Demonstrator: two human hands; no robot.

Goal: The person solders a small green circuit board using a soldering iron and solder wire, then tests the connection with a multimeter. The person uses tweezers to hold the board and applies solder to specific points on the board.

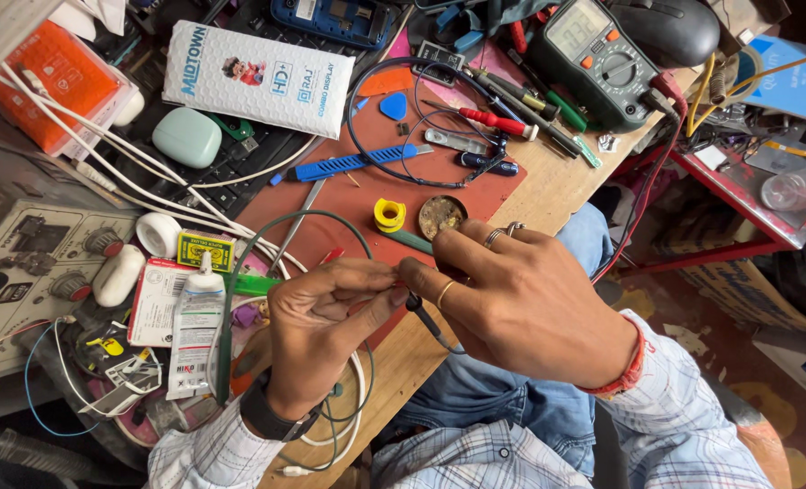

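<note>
Thin cable [240,299], dark green, loops up over the red mat [349,195] and comes down into both hands, which meet just above the front edge of the wooden bench [557,181]. The left hand [317,330] pinches it between thumb and forefinger, closed almost tight, with only the cable's thickness between the pads. The right hand [512,303] is likewise closed, its thumb and forefinger nipping the same spot from the other side, and a black plug end [426,317] with a short dark lead pokes out below the fingers, over the blue jeans. What exactly sits between the fingertips is hidden by the fingers themselves.

Risks, as I judge them: both grips are fine pinches on something slim, so a small slip could let the end spring away, and since the hands hang at the bench edge it would likely fall to the lap or the floor. The long loop trails across a crowded surface; a tug could drag it into the yellow solder reel [389,215] or the round tin [441,215] just beyond the hands, or sweep the white glue tube [195,330] near the left wrist. Pulling hard in opposite directions might also strain or kink the cable at the pinch. The meter [598,59] and the red screwdriver [498,122] lie well apart and look safe.
</note>
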